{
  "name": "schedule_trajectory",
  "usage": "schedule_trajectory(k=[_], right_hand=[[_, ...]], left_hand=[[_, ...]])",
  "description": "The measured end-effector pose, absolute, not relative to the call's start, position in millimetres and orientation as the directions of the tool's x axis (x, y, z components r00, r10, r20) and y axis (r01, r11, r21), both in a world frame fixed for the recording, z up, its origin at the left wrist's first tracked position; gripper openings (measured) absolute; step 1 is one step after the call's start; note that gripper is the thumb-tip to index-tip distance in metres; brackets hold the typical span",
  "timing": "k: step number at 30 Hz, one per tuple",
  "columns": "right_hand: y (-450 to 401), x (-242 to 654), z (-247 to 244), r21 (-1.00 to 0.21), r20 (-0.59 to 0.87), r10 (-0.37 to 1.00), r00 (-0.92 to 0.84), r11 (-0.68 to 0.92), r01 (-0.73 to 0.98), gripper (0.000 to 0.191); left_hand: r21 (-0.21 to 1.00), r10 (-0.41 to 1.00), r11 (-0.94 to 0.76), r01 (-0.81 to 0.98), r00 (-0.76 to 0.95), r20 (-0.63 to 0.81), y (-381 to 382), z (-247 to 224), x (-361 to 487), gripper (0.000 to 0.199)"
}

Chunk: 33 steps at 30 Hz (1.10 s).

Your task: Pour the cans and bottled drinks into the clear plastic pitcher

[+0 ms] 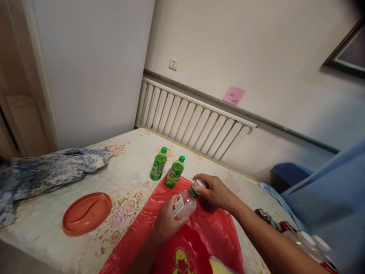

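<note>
A clear plastic bottle [188, 203] with a white cap and a green band at its neck is tilted between my hands. My left hand [169, 220] wraps round its lower body, beside a white label. At the top, the fingers of my right hand [212, 190] close round the white cap [199, 184]. Below the bottle lies a red plate or tray [182, 247] with a yellow print, on a red plastic bag [137, 232]. Just beyond my hands stand two green drink bottles, one at the left [159, 164] and one nearer the bag [175, 172].
A round orange-red lid [87, 214] lies on the flowered tablecloth [122, 190]. Patterned cloth [54, 175] is bunched at the left. Several cans [264, 215] and white-capped containers [306, 239] stand at the right. A radiator [188, 116] runs along the wall behind the table.
</note>
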State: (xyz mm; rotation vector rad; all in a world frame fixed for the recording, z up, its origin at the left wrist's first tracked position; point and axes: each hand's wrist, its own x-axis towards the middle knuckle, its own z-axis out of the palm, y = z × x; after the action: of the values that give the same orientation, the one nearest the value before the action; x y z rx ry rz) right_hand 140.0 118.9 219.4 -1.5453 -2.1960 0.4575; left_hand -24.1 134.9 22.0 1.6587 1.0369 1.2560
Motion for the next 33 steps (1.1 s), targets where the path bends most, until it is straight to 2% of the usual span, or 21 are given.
schedule_trajectory(k=[4,6,8,12,18,22,25,28,31,33], right_hand=[[121.5,136.4,216.1,-0.236,0.179,0.965,-0.194,0.234,0.943,0.046],[121.7,131.6,213.2,-0.084,0.187,0.977,-0.107,0.125,0.989,0.054],[121.2,126.4,210.6,0.019,0.212,0.975,-0.061,0.058,0.998,0.056],[119.1,122.5,210.7,0.102,0.222,0.970,-0.094,0.073,0.992,0.048],[114.3,131.5,214.5,0.108,0.238,0.936,-0.258,0.239,0.965,0.042],[111.0,135.6,218.4,0.021,0.233,0.885,-0.404,0.410,0.912,0.045],[108.4,139.1,226.3,-0.161,0.215,0.842,-0.494,0.530,0.833,0.045],[105.6,146.2,236.0,-0.352,0.178,0.832,-0.525,0.552,0.756,0.043],[102.1,155.6,243.1,-0.562,0.136,0.814,-0.565,0.533,0.632,0.045],[99.8,161.0,244.5,-0.689,0.093,0.817,-0.569,0.466,0.556,0.044]], left_hand=[[0.905,0.930,-0.367,0.217,0.081,0.358,133.0,27.9,-25.8,0.068],[0.896,0.923,-0.385,0.222,0.096,0.373,131.8,29.3,-26.7,0.067],[0.898,0.922,-0.386,0.211,0.126,0.366,130.5,30.2,-27.7,0.067],[0.926,0.939,-0.325,0.191,0.182,0.292,127.8,34.5,-30.1,0.067],[0.944,0.920,-0.311,0.110,0.283,0.270,121.7,49.9,-33.7,0.059],[0.972,0.861,-0.223,-0.071,0.454,0.231,119.2,53.5,-38.0,0.049],[0.954,0.721,0.022,-0.298,0.666,0.191,120.1,52.3,-42.7,0.047],[0.890,0.619,0.190,-0.415,0.754,0.219,121.8,51.6,-45.9,0.058],[0.880,0.617,0.219,-0.421,0.758,0.209,122.9,51.8,-46.3,0.065],[0.881,0.620,0.217,-0.420,0.756,0.208,123.3,51.4,-45.6,0.067]])
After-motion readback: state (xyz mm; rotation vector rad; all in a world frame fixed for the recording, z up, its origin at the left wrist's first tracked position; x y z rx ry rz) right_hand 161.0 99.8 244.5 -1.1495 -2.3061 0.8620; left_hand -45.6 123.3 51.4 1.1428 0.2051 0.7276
